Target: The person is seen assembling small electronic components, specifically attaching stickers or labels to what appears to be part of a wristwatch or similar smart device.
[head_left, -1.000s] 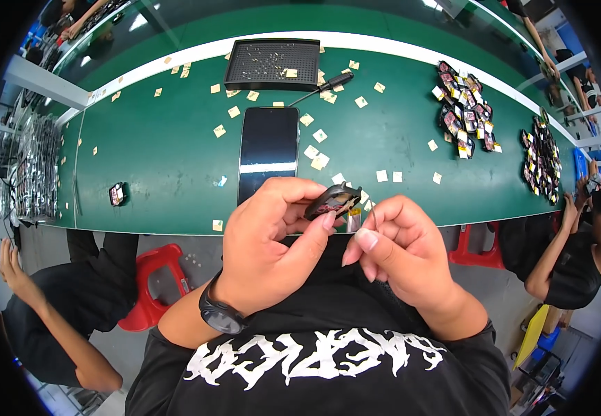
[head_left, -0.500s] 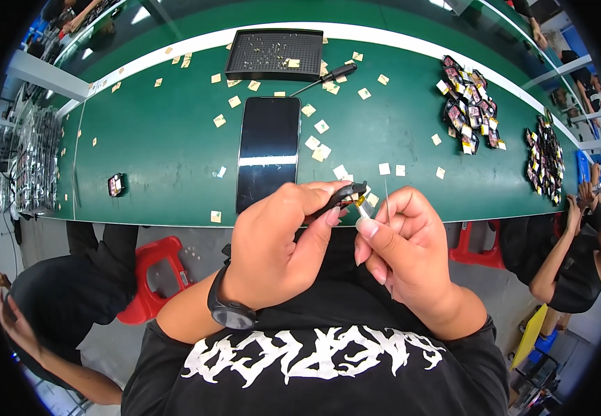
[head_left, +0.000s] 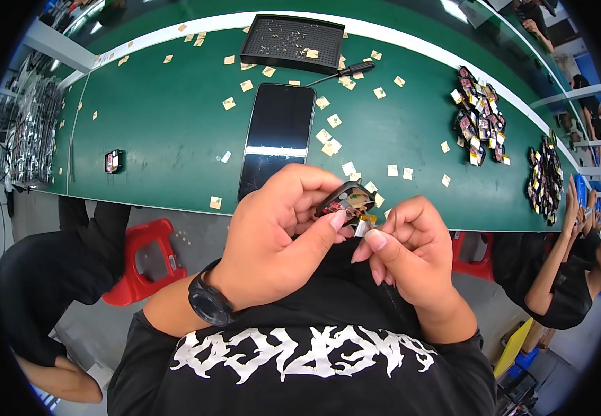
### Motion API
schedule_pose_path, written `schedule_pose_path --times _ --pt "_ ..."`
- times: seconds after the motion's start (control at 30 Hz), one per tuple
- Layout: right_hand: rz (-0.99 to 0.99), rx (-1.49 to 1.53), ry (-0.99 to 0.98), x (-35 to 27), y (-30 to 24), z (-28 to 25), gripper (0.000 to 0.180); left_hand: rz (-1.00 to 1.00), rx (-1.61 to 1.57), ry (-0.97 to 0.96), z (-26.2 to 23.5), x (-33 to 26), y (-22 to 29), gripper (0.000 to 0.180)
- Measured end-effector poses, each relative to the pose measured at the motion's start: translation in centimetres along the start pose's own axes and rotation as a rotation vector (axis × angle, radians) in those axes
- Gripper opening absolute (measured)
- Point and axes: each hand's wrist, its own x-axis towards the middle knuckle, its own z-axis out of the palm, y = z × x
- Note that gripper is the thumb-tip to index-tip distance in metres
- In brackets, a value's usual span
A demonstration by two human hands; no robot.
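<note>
My left hand [head_left: 276,239] is closed around a small black device housing [head_left: 348,196], its inside turned upward. A reddish circuit board part shows near the left thumb. Out of the housing's lower side hangs a small white battery [head_left: 363,227] with yellow tape. Close beside it, my right hand [head_left: 411,249] has thumb and fingers pinched together on a thin metal tool [head_left: 394,219], mostly hidden by the fingers. Whether the right fingertips also grip the battery I cannot tell.
A black phone [head_left: 279,132] lies beyond my hands, with a screwdriver [head_left: 349,71] and black tray [head_left: 293,43] farther back. Small beige squares dot the green table [head_left: 169,132]. Similar housings are piled [head_left: 479,118] at right; one device [head_left: 113,161] lies left.
The housing has turned from edge-on, so its inside now shows. My right hand has turned slightly, and the thin tool is less visible. The whole view has shifted.
</note>
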Motion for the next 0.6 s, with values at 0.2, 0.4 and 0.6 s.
schedule_pose_path --times 0.2,0.4,0.6 --pt "0.232 0.041 0.056 0.3 -1.1 0.4 0.016 0.251 0.625 -0.006 -0.2 -0.2 -0.1 0.034" --pt "0.189 0.149 0.095 0.1 -0.3 0.9 0.017 0.213 0.654 -0.031 -0.4 -0.2 0.6 0.031" --pt "0.061 -0.015 0.044 0.0 -0.3 0.7 0.019 0.003 0.174 -0.053 -0.4 -0.6 0.4 0.034"
